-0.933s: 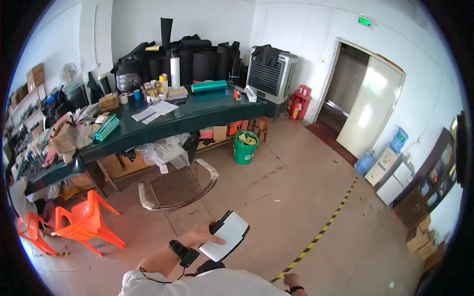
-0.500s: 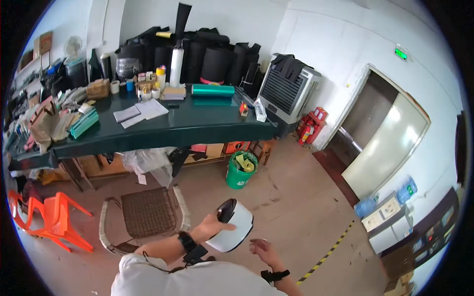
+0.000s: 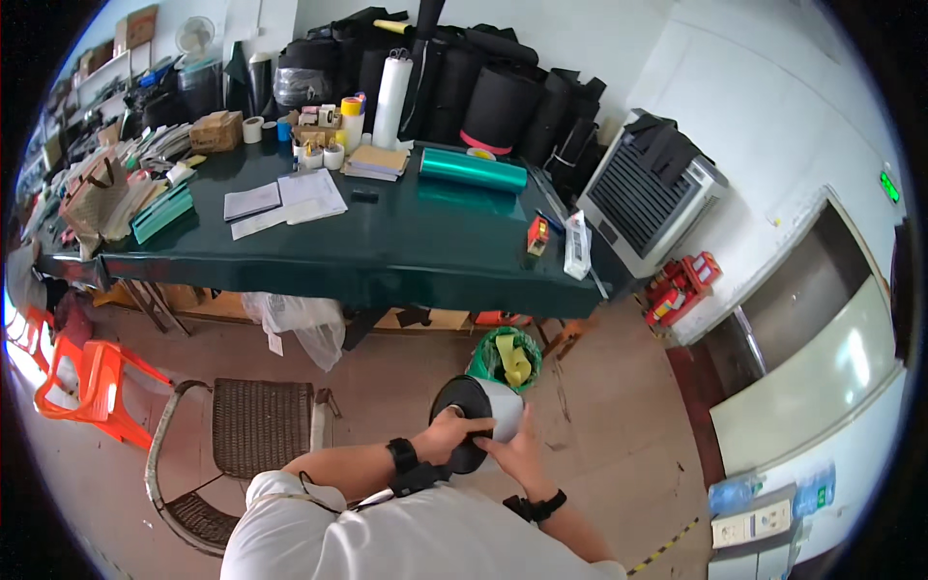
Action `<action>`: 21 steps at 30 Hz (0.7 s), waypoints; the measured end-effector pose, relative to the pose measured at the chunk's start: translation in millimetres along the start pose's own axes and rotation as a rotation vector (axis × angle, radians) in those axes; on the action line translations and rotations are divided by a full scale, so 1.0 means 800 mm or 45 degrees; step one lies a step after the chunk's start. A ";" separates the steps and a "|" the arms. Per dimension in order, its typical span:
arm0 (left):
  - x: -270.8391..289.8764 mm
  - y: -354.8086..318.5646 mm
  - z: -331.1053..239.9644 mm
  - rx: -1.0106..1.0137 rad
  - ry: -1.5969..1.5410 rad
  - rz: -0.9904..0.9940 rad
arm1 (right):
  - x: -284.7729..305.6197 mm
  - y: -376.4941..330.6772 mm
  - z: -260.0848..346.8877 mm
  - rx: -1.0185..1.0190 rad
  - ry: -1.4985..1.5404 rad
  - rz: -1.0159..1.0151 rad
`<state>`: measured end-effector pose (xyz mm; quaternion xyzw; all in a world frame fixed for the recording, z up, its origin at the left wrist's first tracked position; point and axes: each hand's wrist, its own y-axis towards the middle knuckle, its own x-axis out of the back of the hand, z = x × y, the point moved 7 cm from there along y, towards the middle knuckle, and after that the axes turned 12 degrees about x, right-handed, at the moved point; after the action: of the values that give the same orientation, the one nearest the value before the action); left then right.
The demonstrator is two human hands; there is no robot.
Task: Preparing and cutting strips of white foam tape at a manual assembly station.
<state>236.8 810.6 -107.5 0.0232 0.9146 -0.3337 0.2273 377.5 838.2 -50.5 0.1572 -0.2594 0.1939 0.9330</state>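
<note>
In front of my body is a rounded object with a white shell (image 3: 504, 404) and a black, disc-like side (image 3: 462, 394); its exact kind is not clear. My left hand (image 3: 448, 437) is closed on the black side, with fingers lying across it. Against the white side rests my right hand (image 3: 516, 452), its thumb reaching over the black edge and its fingers partly hidden behind the shell. Both wrists wear black straps. Just beyond the object stands a green bin (image 3: 531, 360) with yellow material in it.
A dark green table (image 3: 387, 237) spans the front, bearing papers, tape rolls and a shiny green roll (image 3: 474, 170). A woven chair (image 3: 263, 425) and an orange plastic stool (image 3: 97, 387) stand left. At right are an air cooler (image 3: 648, 188), fire extinguishers (image 3: 669, 302) and a doorway.
My right hand has come in from the side and taken hold of the object. The object has turned, its black side now facing me more. The view has shifted nearer the table.
</note>
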 end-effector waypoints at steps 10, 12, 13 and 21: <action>0.126 0.092 -0.215 -0.452 -0.402 -0.036 | -0.043 0.368 0.016 0.694 -0.142 0.375; 0.142 0.104 -0.258 -0.552 -0.424 -0.065 | -0.053 0.428 0.034 0.871 -0.065 0.457; 0.147 0.110 -0.282 -0.593 -0.420 -0.057 | -0.057 0.460 0.035 0.879 -0.053 0.461; 0.254 0.207 -0.416 -0.287 0.206 -0.229 | -0.106 0.657 0.006 0.942 -0.060 0.631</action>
<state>-46.5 1123.2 -70.5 -0.0577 0.9599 -0.2449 0.1234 75.3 1272.1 8.5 0.4177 -0.2236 0.4879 0.7332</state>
